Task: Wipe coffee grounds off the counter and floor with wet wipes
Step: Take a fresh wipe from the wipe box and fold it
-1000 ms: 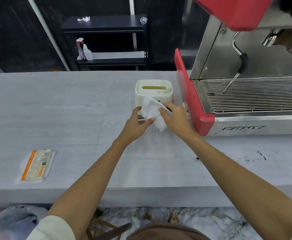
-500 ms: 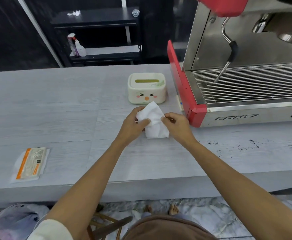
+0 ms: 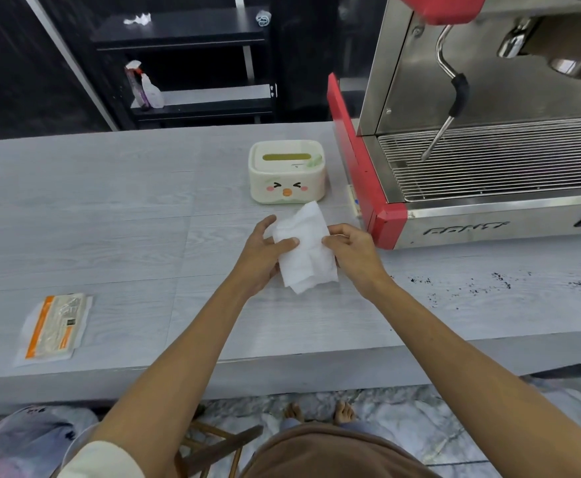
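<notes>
A white wet wipe (image 3: 305, 251) hangs crumpled between both hands above the grey counter (image 3: 109, 219). My left hand (image 3: 259, 255) grips its left edge with the thumb laid across the front. My right hand (image 3: 352, 253) pinches its right edge. Just behind the wipe stands the cream wipe box (image 3: 287, 172) with a cartoon face and a green slot on top. Dark coffee grounds (image 3: 471, 282) lie scattered over the counter to the right, in front of the espresso machine.
A red and steel espresso machine (image 3: 489, 160) fills the right of the counter, its steam wand hanging over the drip grate. An orange-striped packet (image 3: 54, 327) lies at the left near the front edge. Below are a marble floor (image 3: 402, 419), a wooden stool and a bag.
Both hands have drawn the wipe away from the box toward me and spread it wider between them. The camera has shifted slightly.
</notes>
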{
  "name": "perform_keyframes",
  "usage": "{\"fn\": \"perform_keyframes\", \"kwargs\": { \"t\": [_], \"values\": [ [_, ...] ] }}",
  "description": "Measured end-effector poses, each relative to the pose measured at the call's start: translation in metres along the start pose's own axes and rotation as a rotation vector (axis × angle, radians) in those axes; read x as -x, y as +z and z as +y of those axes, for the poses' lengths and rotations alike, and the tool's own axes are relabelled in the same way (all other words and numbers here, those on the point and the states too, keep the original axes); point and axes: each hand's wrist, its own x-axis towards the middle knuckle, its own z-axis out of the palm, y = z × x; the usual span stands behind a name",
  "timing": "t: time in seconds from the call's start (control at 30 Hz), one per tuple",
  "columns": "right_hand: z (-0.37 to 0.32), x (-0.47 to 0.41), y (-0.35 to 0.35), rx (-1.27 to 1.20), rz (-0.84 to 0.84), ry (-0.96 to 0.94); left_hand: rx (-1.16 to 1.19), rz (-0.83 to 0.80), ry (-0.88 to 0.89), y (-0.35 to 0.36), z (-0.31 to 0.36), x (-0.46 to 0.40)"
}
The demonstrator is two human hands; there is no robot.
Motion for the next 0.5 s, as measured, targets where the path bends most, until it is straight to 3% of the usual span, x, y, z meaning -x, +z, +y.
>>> {"fn": "perform_keyframes", "kwargs": {
  "t": [0.13,0.33,0.5],
  "values": [
    [0.0028,-0.0002,0.0026,-0.054,-0.07,0.009,-0.09,0.007,0.024,-0.0007,0.0034,0.0012],
    [0.0074,-0.0059,0.0035,-0.168,-0.103,-0.032,-0.001,-0.037,0.058,-0.0003,0.0046,0.0064],
    [0.0078,-0.0087,-0.0011,-0.222,-0.157,-0.023,-0.134,-0.002,0.144,-0.0041,0.0096,0.0077]
  ]
}}
